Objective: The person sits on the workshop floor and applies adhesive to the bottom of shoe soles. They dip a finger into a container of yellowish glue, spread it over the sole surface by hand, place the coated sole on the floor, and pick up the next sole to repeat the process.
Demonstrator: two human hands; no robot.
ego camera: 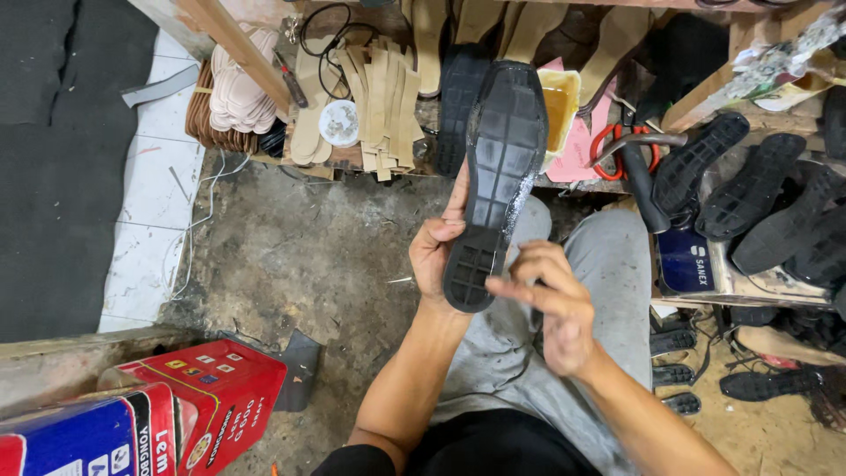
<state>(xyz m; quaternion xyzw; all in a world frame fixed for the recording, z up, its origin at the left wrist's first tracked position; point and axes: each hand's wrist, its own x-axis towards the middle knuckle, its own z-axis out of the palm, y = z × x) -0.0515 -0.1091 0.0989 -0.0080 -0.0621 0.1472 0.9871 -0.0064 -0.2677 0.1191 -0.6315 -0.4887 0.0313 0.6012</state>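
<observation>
1 black rubber shoe sole (495, 176) is held up over the lap, tread side toward the camera, heel end low and toe end pointing away. It is gripped at the heel end by the left hand (438, 251), whose fingers are closed around its left edge, with the thumb behind. The right hand (548, 304) is just beside the heel on the right, fingers half curled and extended toward the sole's edge; whether they touch it cannot be told, and nothing else is seen in that hand. A wet shine is seen along the sole's right rim. Beyond the toe, 1 yellow open tub (559, 110) is set, with a stack of tan strips (383, 110) to its left and 1 more black sole (456, 106) standing behind. To the right of the grip, about 5 black soles (758, 189) are piled. Below left, 2 printed cans, 1 red (207, 401) and 1 blue (84, 441), are lying on the floor.
</observation>
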